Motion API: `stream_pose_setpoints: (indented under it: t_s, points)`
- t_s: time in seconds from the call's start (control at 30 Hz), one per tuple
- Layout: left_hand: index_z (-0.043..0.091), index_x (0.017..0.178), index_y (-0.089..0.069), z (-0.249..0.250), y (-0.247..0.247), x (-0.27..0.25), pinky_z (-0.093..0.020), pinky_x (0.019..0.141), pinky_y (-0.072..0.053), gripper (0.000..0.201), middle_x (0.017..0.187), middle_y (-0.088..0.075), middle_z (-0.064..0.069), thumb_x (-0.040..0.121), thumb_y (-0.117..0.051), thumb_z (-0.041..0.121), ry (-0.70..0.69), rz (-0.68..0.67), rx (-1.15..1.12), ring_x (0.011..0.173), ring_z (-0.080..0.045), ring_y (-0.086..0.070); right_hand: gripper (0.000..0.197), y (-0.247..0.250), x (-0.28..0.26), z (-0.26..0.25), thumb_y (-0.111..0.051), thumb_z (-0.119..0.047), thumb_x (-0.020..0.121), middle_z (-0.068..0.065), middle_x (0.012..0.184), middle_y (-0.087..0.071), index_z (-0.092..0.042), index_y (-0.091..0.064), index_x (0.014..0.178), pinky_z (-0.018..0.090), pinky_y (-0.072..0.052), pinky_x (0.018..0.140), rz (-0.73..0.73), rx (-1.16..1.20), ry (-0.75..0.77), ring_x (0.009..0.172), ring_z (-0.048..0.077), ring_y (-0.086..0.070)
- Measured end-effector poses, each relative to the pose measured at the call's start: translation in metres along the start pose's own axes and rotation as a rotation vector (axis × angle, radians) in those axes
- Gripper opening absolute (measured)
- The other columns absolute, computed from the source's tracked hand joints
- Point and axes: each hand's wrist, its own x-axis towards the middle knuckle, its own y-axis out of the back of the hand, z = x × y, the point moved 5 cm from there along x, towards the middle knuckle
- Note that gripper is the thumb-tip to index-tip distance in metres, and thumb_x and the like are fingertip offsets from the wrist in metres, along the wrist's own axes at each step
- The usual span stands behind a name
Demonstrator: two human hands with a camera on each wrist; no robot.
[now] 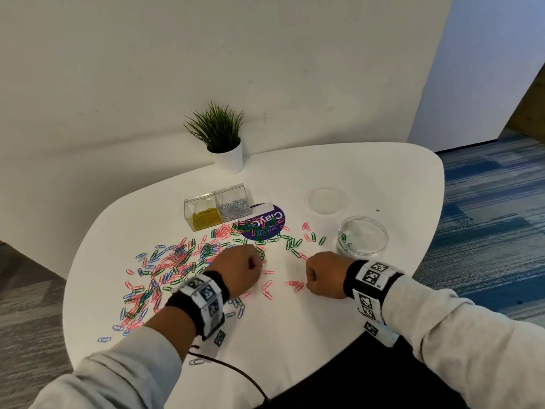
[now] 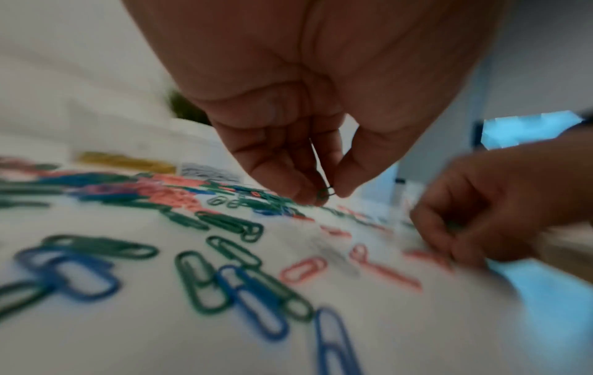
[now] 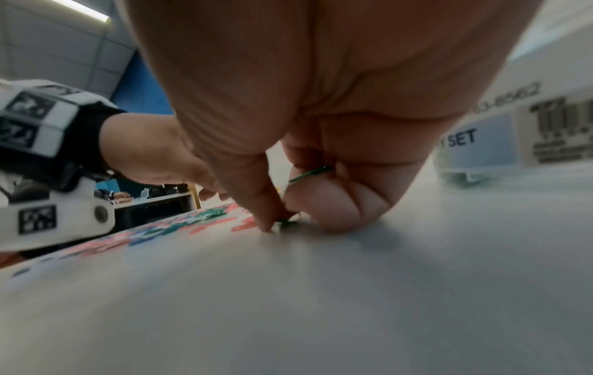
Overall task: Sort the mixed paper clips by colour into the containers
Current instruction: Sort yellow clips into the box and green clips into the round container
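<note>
Mixed pink, green and blue paper clips [image 1: 177,261] lie spread over the white table [image 1: 295,329], mostly left of centre. My left hand [image 1: 259,262] is curled at the pile's right edge; in the left wrist view it [image 2: 324,195] pinches a green clip [image 2: 324,192] between thumb and fingers. My right hand [image 1: 308,279] is curled low near some pink clips [image 1: 295,285]. In the right wrist view it [image 3: 278,225] holds a green clip [image 3: 309,173] in its curled fingers, and its fingertips touch another green clip [image 3: 288,223] on the table.
A clear two-part box holds yellow clips [image 1: 206,217] and silver clips [image 1: 235,208]. A round clear dish [image 1: 363,235] with a few green clips stands at the right, its lid [image 1: 326,200] behind it. A purple disc [image 1: 267,219] and a potted plant [image 1: 221,143] sit further back.
</note>
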Motion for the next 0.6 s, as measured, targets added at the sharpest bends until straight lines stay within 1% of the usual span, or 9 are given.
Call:
stream_pose_setpoints:
  t_s: [0.07, 0.13, 0.17, 0.27, 0.37, 0.43, 0.5, 0.57, 0.6]
  points:
    - [0.028, 0.094, -0.06, -0.024, 0.012, 0.0, -0.026, 0.066, -0.053, 0.012, 0.09, -0.066, 0.004, 0.091, -0.059, 0.016, 0.151, 0.005, -0.278, 0.08, -0.014, -0.065, 0.026, 0.003, -0.002, 0.004, -0.053, -0.025, 0.089, 0.007, 0.078, -0.061, -0.001, -0.064, 0.085, 0.031, -0.046, 0.064, -0.012, -0.05, 0.001, 0.069, 0.021, -0.055]
    - [0.021, 0.104, -0.063, -0.048, 0.019, -0.002, -0.03, 0.059, -0.053, 0.018, 0.089, -0.068, -0.006, 0.093, -0.055, 0.009, 0.31, -0.009, -0.585, 0.07, -0.018, -0.065, 0.019, 0.012, -0.002, 0.011, -0.053, -0.028, 0.091, 0.003, 0.081, -0.06, -0.013, -0.055, 0.08, 0.032, -0.047, 0.066, 0.029, 0.004, -0.031, 0.071, 0.019, -0.054]
    - [0.015, 0.102, -0.066, -0.058, 0.023, -0.004, -0.029, 0.055, -0.049, 0.018, 0.083, -0.065, -0.008, 0.095, -0.051, 0.008, 0.381, -0.001, -0.663, 0.064, -0.017, -0.06, 0.016, 0.018, 0.0, 0.015, -0.053, -0.026, 0.092, 0.003, 0.08, -0.061, -0.015, -0.052, 0.08, 0.031, -0.047, 0.064, 0.061, 0.162, -0.068, 0.068, 0.017, -0.055]
    - [0.003, 0.082, -0.062, -0.074, 0.027, -0.014, -0.025, 0.048, -0.037, 0.026, 0.066, -0.055, -0.009, 0.097, -0.041, 0.009, 0.5, 0.007, -0.633, 0.052, -0.015, -0.046, 0.009, 0.03, 0.006, 0.018, -0.047, -0.008, 0.096, 0.013, 0.079, -0.066, -0.007, -0.056, 0.093, 0.029, -0.052, 0.056, 0.181, 0.972, -0.18, 0.061, 0.02, -0.063]
    - [0.005, 0.086, -0.063, -0.068, 0.021, -0.018, -0.021, 0.049, -0.035, 0.02, 0.07, -0.054, -0.001, 0.096, -0.048, 0.013, 0.414, -0.101, -0.452, 0.052, -0.012, -0.046, 0.019, 0.033, 0.017, 0.015, -0.041, 0.005, 0.09, 0.013, 0.077, -0.057, -0.005, -0.057, 0.093, 0.029, -0.048, 0.052, 0.224, 1.403, -0.259, 0.059, 0.022, -0.057]
    - [0.019, 0.094, -0.067, -0.059, 0.016, -0.018, -0.022, 0.065, -0.044, 0.014, 0.087, -0.058, 0.012, 0.094, -0.055, 0.025, 0.206, -0.156, -0.098, 0.077, -0.009, -0.057, 0.012, 0.031, 0.025, 0.011, -0.048, 0.001, 0.088, 0.012, 0.072, -0.052, -0.004, -0.059, 0.087, 0.028, -0.042, 0.051, 0.224, 1.278, -0.304, 0.056, 0.02, -0.049]
    - [0.036, 0.099, -0.065, -0.051, 0.011, -0.02, -0.027, 0.088, -0.045, 0.01, 0.107, -0.056, 0.016, 0.092, -0.058, 0.036, 0.073, -0.16, 0.146, 0.105, -0.011, -0.056, 0.013, 0.035, 0.034, 0.011, -0.058, -0.013, 0.089, 0.012, 0.073, -0.059, -0.001, -0.063, 0.086, 0.031, -0.043, 0.058, 0.225, 0.703, -0.272, 0.062, 0.021, -0.052]
    - [0.043, 0.109, -0.063, -0.047, 0.005, -0.022, -0.03, 0.094, -0.045, 0.018, 0.116, -0.052, 0.011, 0.092, -0.057, 0.042, 0.011, -0.165, 0.274, 0.111, -0.014, -0.053, 0.027, 0.032, 0.042, 0.006, -0.06, -0.028, 0.091, 0.01, 0.096, -0.067, -0.002, -0.065, 0.097, 0.032, -0.048, 0.074, 0.184, 0.182, -0.211, 0.086, 0.023, -0.061]
    - [0.043, 0.112, -0.063, -0.046, 0.003, -0.022, -0.03, 0.092, -0.045, 0.021, 0.115, -0.051, 0.009, 0.093, -0.056, 0.043, -0.008, -0.167, 0.319, 0.111, -0.015, -0.053, 0.031, 0.03, 0.045, 0.004, -0.058, -0.033, 0.093, 0.007, 0.107, -0.065, -0.005, -0.063, 0.106, 0.032, -0.047, 0.081, 0.175, 0.053, -0.194, 0.096, 0.023, -0.06]
